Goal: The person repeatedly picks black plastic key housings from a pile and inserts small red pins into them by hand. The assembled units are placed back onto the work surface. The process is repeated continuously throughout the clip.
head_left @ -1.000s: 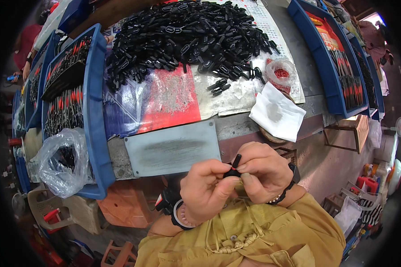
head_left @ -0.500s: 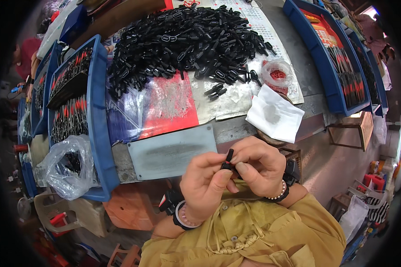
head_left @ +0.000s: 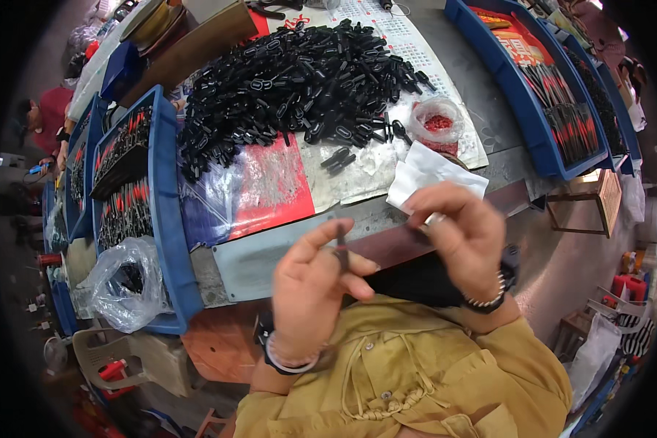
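My left hand [head_left: 308,288] is raised over the table's front edge, with a small black plastic part [head_left: 341,244] between thumb and fingers. Motion blurs the part. To its right, my right hand [head_left: 466,244] is apart from it, thumb and fingertips drawn together. Something pale and shiny shows at those fingers, too smeared to name. Just beyond the right hand is a white cloth [head_left: 427,175]. A clear bag of small red pieces [head_left: 438,123] stands behind the cloth. Many similar black parts [head_left: 292,87] are heaped on printed sheets. A grey-blue plate [head_left: 252,266] lies behind my left hand.
Blue trays [head_left: 177,219] filled with black and red-orange items stand at the left, and another blue tray [head_left: 507,95] at the right. A crumpled clear bag [head_left: 128,285] hangs over the near left tray. A wooden stool [head_left: 584,204] is right of the table. People are in the background.
My hands have parted from their shared hold on the black part. The right moved up and right toward the cloth; the left kept the part and shifted slightly left.
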Tool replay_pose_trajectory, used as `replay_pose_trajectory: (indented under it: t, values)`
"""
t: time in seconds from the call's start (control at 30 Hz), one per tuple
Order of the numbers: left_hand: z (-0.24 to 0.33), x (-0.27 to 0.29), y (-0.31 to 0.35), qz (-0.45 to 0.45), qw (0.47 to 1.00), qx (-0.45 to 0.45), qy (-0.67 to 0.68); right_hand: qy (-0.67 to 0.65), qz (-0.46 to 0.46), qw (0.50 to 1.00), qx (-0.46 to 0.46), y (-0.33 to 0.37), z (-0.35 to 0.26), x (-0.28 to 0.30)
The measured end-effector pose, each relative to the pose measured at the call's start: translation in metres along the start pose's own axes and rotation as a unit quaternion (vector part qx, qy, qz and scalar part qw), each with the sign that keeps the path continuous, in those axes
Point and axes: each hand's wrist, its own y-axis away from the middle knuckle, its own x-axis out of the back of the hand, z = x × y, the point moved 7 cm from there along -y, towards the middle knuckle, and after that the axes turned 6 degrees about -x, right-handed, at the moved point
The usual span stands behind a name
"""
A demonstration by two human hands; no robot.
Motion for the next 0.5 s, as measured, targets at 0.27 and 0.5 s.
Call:
replay_pose_trajectory:
  t: [0.27, 0.5]
  values:
    - [0.027, 0.007, -0.055, -0.083, 0.981, 0.024, 0.172, 0.309, 0.035, 0.95, -0.043, -0.069, 0.006, 0.098]
    - [0.022, 0.012, -0.089, -0.038, 0.993, 0.063, -0.091, 0.527, -0.067, 0.847, 0.016, -0.104, 0.034, 0.082]
